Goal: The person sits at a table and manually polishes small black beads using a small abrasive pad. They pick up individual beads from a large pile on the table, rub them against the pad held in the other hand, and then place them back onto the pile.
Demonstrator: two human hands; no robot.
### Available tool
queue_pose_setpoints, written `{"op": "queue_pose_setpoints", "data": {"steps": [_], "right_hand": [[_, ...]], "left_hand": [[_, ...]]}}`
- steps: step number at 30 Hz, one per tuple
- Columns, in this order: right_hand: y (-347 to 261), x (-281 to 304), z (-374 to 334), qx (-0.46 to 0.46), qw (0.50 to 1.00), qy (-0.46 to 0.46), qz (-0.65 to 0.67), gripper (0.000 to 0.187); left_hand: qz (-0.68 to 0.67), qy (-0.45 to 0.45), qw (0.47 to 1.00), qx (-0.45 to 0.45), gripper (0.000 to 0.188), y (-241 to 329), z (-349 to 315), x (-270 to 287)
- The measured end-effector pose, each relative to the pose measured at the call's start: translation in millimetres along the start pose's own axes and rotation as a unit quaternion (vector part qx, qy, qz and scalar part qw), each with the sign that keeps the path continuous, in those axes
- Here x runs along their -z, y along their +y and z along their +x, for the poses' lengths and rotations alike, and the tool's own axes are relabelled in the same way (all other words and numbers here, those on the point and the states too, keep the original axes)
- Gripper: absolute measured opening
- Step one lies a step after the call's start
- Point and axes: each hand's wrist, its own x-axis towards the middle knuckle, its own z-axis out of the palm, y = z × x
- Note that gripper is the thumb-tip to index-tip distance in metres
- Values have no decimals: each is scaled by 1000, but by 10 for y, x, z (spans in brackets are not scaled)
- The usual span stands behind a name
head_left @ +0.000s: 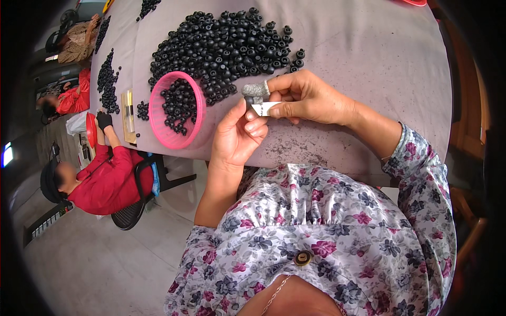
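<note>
My left hand (237,134) is raised over the table's near edge, fingers pinched on a small black round part (249,100). My right hand (305,97) meets it from the right. It holds a small white blade-like tool (265,108) against the part, and its index finger wears a grey fabric cot (255,89). Beyond the hands lies a large pile of black round parts (226,45) on the grey table (358,47). A pink plastic bowl (161,124) with several black parts in it lies tilted at the table's edge, left of my left hand.
A person in red (103,179) sits on a black chair at the left, gloved hand near a red bowl (90,130). A smaller pile of black parts (108,81) and a yellowish strip (128,116) lie there. Other people sit farther off. Dark scrapings (295,152) dot the table near me.
</note>
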Motion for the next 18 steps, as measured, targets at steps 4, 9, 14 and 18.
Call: {"op": "queue_pose_setpoints", "data": {"steps": [4, 9, 14, 18], "right_hand": [[-11, -3, 0, -6, 1000, 2, 14, 16], [-35, -4, -5, -9, 1000, -2, 4, 16], [-21, -10, -8, -11, 1000, -2, 8, 16], [-27, 8, -8, -20, 1000, -10, 11, 15]], "left_hand": [[10, -3, 1000, -4, 19, -12, 0, 18], [17, -8, 1000, -8, 20, -17, -9, 33], [12, -9, 1000, -8, 19, -22, -9, 41], [11, -10, 1000, -7, 19, -25, -6, 34]]}}
